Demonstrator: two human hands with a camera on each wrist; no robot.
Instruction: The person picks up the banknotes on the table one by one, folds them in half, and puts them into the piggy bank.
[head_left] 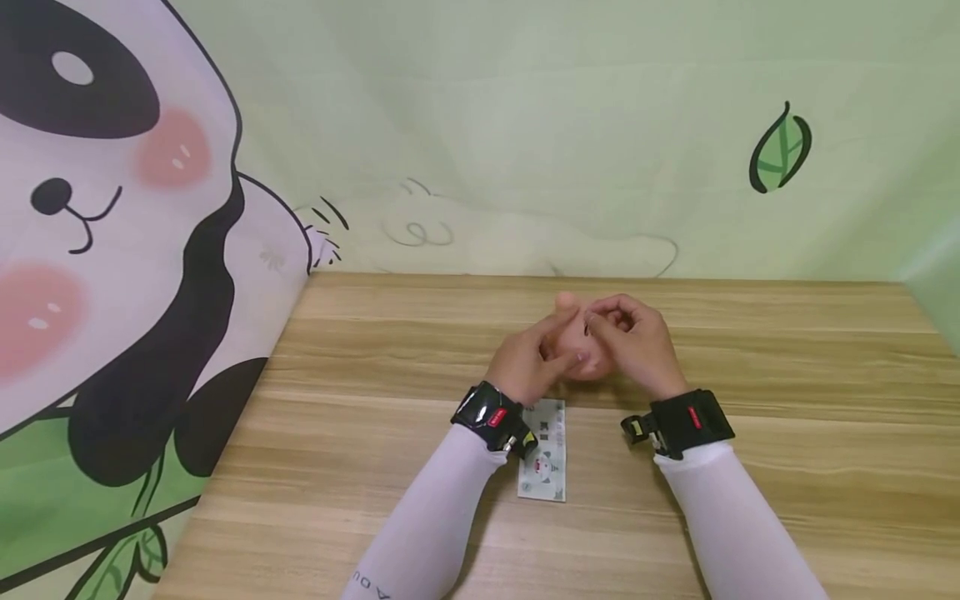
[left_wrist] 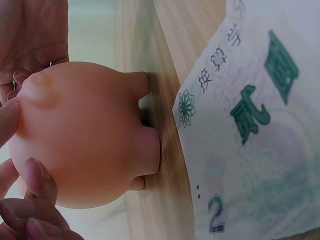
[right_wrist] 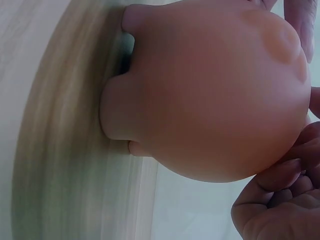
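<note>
A pink piggy bank point(head_left: 581, 354) stands upright on its short feet on the wooden table; its snout shows in the left wrist view. My left hand point(head_left: 525, 358) holds it from the left side, thumb and fingers spread round its body. Over its top, beside the dark slot point(head_left: 587, 330), my right hand point(head_left: 637, 342) brings thumb and forefinger together, the other fingers curled. Whether anything is between those fingertips is hidden. A green-and-white banknote point(head_left: 543, 467) marked 2 lies flat on the table, partly under my left wrist.
The wood-grain table point(head_left: 360, 467) ends at a pale green backdrop point(head_left: 525, 125) behind the piggy bank. A large panda picture point(head_left: 127, 250) covers the left side. Each wrist carries a black strap with a small camera point(head_left: 693, 421).
</note>
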